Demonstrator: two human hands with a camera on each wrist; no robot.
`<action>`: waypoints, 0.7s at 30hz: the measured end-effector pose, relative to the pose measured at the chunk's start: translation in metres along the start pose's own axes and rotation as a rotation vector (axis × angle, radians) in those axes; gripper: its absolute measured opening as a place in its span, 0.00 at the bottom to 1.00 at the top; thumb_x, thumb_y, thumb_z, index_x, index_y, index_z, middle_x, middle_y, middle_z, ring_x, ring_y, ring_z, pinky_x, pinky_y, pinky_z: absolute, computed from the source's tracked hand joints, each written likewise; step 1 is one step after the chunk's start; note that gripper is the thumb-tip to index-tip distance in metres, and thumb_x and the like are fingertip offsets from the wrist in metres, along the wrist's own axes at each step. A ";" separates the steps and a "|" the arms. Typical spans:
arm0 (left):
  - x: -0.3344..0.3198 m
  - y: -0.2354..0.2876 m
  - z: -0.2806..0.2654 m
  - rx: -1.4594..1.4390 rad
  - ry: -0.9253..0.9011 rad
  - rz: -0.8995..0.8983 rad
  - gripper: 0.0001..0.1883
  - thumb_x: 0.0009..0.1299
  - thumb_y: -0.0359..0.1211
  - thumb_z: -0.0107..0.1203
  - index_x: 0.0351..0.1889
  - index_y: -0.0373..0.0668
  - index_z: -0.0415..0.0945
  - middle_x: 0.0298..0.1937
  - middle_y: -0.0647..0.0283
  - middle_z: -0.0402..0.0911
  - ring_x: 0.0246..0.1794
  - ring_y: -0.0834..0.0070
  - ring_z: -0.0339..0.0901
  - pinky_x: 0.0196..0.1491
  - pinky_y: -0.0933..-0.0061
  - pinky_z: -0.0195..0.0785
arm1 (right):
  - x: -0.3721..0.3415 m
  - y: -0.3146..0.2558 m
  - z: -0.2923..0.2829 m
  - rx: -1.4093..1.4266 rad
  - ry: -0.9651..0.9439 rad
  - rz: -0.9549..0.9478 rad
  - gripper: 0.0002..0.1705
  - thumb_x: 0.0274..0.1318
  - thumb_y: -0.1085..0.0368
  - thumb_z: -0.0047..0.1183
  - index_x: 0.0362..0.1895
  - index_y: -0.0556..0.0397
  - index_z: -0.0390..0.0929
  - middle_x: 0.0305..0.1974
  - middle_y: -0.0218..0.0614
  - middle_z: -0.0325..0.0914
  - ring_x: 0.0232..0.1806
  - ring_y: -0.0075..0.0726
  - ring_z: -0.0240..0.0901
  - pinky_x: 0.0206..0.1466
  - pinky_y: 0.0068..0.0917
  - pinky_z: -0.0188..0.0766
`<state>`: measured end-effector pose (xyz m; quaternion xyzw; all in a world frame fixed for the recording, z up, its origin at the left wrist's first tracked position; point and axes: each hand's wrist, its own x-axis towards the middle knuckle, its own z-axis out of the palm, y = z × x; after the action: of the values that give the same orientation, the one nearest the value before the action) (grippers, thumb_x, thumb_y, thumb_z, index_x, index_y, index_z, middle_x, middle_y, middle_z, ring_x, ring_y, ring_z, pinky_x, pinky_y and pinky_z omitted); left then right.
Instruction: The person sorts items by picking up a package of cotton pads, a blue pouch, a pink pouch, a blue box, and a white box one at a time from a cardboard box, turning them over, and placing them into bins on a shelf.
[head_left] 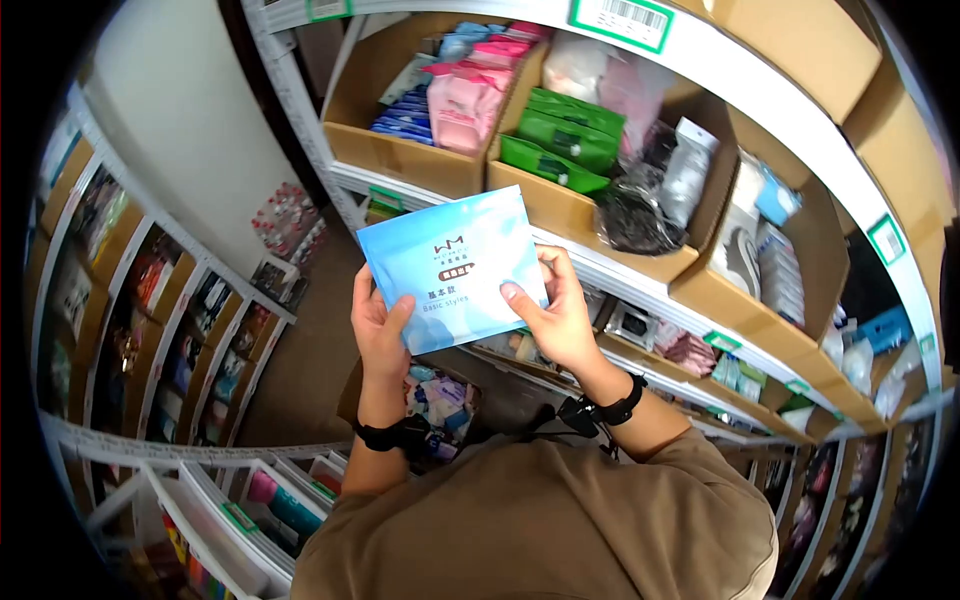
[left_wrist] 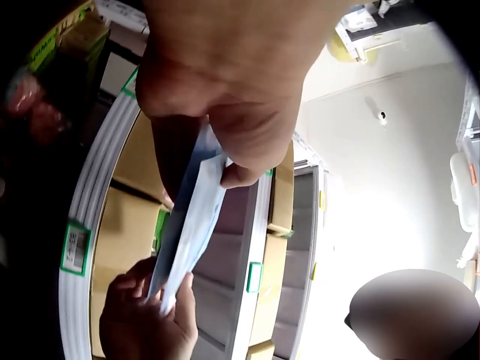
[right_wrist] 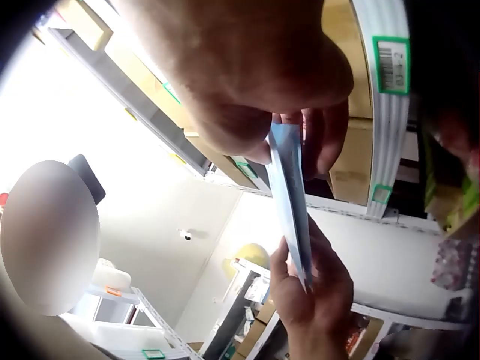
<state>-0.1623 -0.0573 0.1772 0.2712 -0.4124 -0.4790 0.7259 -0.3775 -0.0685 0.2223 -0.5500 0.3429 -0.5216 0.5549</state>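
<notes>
Brn shirt [head_left: 530, 520] nearest; L hand [head_left: 379, 328] & R hand [head_left: 562, 318] pinch dark-printed lt-blue pkt [head_left: 455, 270].

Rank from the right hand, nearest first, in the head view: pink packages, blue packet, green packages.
1. Blue packet, held at its right edge by the right hand
2. Green packages, in the box beyond
3. Pink packages, next box left

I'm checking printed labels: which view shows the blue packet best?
The head view: the blue "Basic styles" packet faces the camera, its front print largely legible, held by the left hand and right hand. Both wrist views show it nearly edge-on, its print unreadable.
</notes>
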 end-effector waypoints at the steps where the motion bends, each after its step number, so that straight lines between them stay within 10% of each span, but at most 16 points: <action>1: 0.002 -0.004 0.008 0.011 -0.021 0.050 0.33 0.66 0.28 0.56 0.68 0.33 0.54 0.60 0.50 0.72 0.59 0.65 0.72 0.62 0.65 0.65 | -0.003 -0.005 -0.002 0.042 0.019 0.016 0.22 0.61 0.75 0.55 0.55 0.58 0.60 0.51 0.43 0.76 0.50 0.23 0.71 0.53 0.25 0.69; 11: 0.003 -0.026 0.063 -0.064 -0.263 -0.109 0.34 0.68 0.31 0.46 0.71 0.32 0.48 0.65 0.49 0.65 0.64 0.62 0.67 0.66 0.63 0.59 | -0.038 -0.006 -0.057 0.023 0.160 -0.165 0.31 0.56 0.80 0.58 0.60 0.56 0.58 0.49 0.37 0.77 0.51 0.26 0.73 0.54 0.25 0.71; 21: -0.054 -0.073 0.156 -0.216 -0.307 -0.013 0.33 0.70 0.30 0.50 0.70 0.31 0.50 0.64 0.49 0.67 0.64 0.64 0.67 0.67 0.65 0.57 | -0.120 -0.050 -0.143 -0.024 0.117 -0.247 0.11 0.61 0.72 0.58 0.43 0.56 0.68 0.33 0.26 0.73 0.38 0.15 0.67 0.41 0.18 0.66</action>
<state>-0.3410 -0.0357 0.1812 0.1182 -0.4626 -0.5610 0.6762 -0.5510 0.0178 0.2244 -0.5632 0.3106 -0.6129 0.4591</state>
